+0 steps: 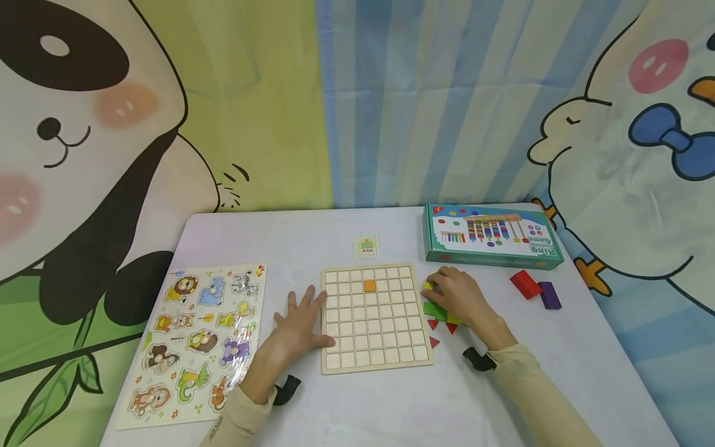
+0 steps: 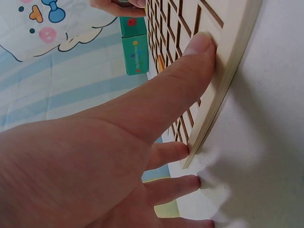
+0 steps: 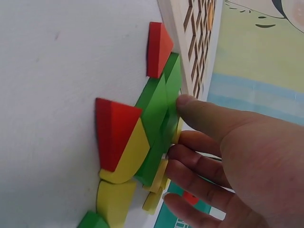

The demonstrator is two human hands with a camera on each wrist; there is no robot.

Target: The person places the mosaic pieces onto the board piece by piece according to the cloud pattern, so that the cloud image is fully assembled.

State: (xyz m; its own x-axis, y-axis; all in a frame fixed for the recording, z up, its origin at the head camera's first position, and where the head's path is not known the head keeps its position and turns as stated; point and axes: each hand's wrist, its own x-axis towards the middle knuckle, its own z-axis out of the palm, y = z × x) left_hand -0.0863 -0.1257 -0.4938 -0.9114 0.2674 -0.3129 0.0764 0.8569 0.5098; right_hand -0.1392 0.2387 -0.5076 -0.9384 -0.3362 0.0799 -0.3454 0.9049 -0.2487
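Observation:
A wooden grid board [image 1: 374, 369] lies mid-table with one orange square block [image 1: 370, 285] in an upper cell. My left hand [image 1: 298, 329] is spread at its left side; in the left wrist view the thumb [image 2: 199, 45] presses on the board's rim, while other fingertips rest on the table. To the right of the board is a small pile of green blocks [image 3: 154, 107], yellow blocks [image 3: 116, 199] and red triangular blocks [image 3: 116, 133]. My right hand [image 1: 460, 298] reaches over its far end, thumb and fingers around a small yellow block [image 1: 427, 285], mostly hidden.
A small pattern card [image 1: 366, 247] lies behind the board. At the back right is a boxed toy [image 1: 491, 236], with a red block [image 1: 526, 284] and a purple block [image 1: 550, 295] in front. An animal picture board [image 1: 195, 347] covers the left side. Printed curtains hang behind.

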